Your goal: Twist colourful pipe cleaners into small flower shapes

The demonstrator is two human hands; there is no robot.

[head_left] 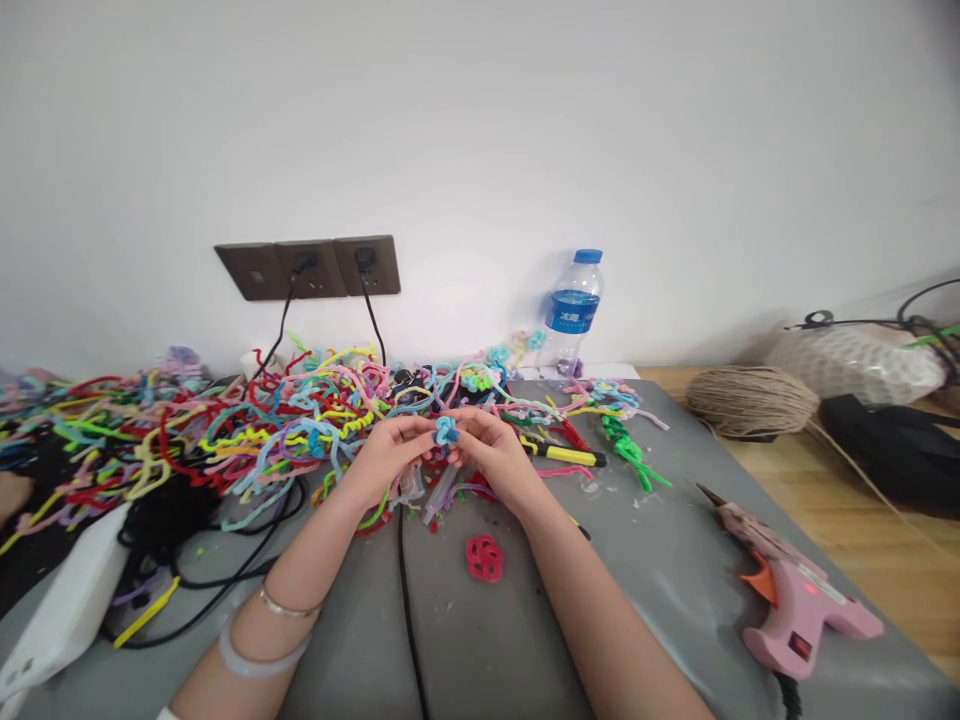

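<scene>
Both of my hands meet over the middle of the grey table (675,560). My left hand (390,452) and my right hand (491,450) pinch a small blue pipe-cleaner flower (446,431) between their fingertips. A finished red pipe-cleaner flower (484,558) lies flat on the table just below my right wrist. A big tangle of coloured pipe cleaners (225,420) spreads behind and to the left of my hands. My left wrist wears two bracelets.
A pink hot glue gun (795,600) lies at the right. A yellow-and-black tool (566,455), green pipe-cleaner pieces (630,452), a water bottle (571,315), a twine ball (750,400), wall sockets (311,268) with black cables, and a white box (60,610) surround the work spot.
</scene>
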